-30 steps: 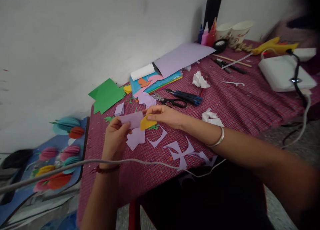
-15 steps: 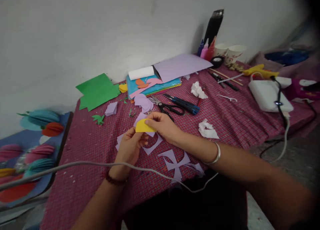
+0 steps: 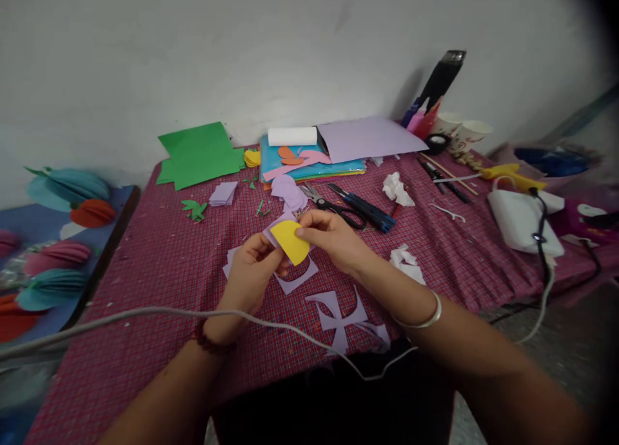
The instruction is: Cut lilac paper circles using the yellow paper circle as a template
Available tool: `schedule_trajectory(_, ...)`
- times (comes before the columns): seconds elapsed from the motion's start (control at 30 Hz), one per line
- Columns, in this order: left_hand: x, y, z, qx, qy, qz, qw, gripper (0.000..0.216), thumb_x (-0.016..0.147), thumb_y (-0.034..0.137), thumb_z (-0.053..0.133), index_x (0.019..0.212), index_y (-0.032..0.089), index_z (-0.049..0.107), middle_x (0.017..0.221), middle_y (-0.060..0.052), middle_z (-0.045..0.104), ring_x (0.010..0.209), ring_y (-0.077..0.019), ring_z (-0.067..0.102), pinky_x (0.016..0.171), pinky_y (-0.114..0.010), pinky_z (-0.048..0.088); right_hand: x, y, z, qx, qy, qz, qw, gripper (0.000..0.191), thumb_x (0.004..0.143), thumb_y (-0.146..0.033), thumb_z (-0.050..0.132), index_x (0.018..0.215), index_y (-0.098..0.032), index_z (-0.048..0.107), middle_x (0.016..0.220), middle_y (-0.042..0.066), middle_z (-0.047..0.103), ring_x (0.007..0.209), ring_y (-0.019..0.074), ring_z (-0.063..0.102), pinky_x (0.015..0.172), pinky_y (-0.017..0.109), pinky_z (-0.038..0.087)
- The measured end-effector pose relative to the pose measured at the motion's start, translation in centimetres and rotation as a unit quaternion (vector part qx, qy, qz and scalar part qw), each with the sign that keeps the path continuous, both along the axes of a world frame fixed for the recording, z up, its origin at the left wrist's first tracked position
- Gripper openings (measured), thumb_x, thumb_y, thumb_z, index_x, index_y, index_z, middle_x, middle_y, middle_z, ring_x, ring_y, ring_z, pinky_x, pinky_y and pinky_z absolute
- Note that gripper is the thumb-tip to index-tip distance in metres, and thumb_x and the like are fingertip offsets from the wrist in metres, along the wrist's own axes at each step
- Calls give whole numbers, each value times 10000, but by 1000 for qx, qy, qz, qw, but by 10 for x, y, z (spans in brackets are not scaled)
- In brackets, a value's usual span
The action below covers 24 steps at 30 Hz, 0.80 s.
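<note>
In my right hand [image 3: 338, 238], a yellow paper piece [image 3: 291, 242] with one curved edge is pinched between thumb and fingers, its point tilted downward. Directly behind it, lilac paper [image 3: 269, 231] is held in my left hand [image 3: 254, 267], whose thumb lies close to the yellow edge. The yellow piece covers most of that lilac paper, so its outline is hidden. Beneath both hands lie lilac offcuts [image 3: 297, 280] with curved cuts. Just beyond my right hand are black-handled scissors [image 3: 333, 206] and lilac rounded cut-outs [image 3: 289, 190].
A blue utility knife [image 3: 365, 209] lies right of the scissors. Green sheets [image 3: 200, 155] and a lilac sheet [image 3: 372, 138] sit toward the wall. Crumpled tissue [image 3: 397, 190] is on the right. A white cable [image 3: 193, 313] crosses in front of my wrists. Paper fruit shapes [image 3: 62, 258] stand at left.
The yellow piece has turned, from its straight edge lying level at the bottom to a point facing down. More lilac paper shows behind it. The head view has shifted slightly.
</note>
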State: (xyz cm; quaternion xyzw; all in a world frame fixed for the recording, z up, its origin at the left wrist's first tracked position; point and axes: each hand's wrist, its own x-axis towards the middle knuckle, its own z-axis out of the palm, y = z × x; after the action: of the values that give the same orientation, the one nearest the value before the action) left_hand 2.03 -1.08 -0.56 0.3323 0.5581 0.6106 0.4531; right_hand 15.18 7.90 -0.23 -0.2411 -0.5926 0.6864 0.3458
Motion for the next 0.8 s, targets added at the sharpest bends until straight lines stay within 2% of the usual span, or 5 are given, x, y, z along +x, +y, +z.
schedule_trajectory(0.13,0,0,-2,-14,-8,-18,1000,168,692,226,701,827,129,677,658,-6,668,492,-80,560,480,-189,474,-7,-8,-9,39,-25,-57,997,161,724,-270,627,674,-180,504,663,-28,519,588,96,469,563,235,394)
schedule_trajectory(0.27,0,-2,-1,-17,-37,-16,999,177,737,309,643,736,132,638,604,-13,638,492,-108,578,468,-213,483,-8,-9,-10,94,-57,-79,991,137,733,-257,602,673,-183,502,670,-20,529,604,105,476,558,235,393)
schedule_trajectory(0.43,-2,-3,0,-27,-12,-31,999,222,772,340,588,664,146,587,561,-24,620,476,-126,587,436,-217,466,-5,-7,-8,115,-74,-59,989,138,740,-267,585,668,-186,499,650,-26,508,586,98,453,551,235,383)
schedule_trajectory(0.57,-4,-4,-2,-28,16,-52,998,213,810,319,542,695,150,603,584,-30,639,482,-133,598,456,-235,492,-5,-7,-8,126,-87,-55,987,129,737,-260,580,668,-187,498,645,-24,501,579,100,447,538,241,368)
schedule_trajectory(0.8,-5,-6,-4,-5,-19,-67,998,243,825,338,528,720,142,627,643,-54,664,546,-155,634,510,-263,521,-5,-10,-5,134,-104,-73,983,143,731,-266,572,651,-190,480,636,-28,485,575,97,432,542,244,366)
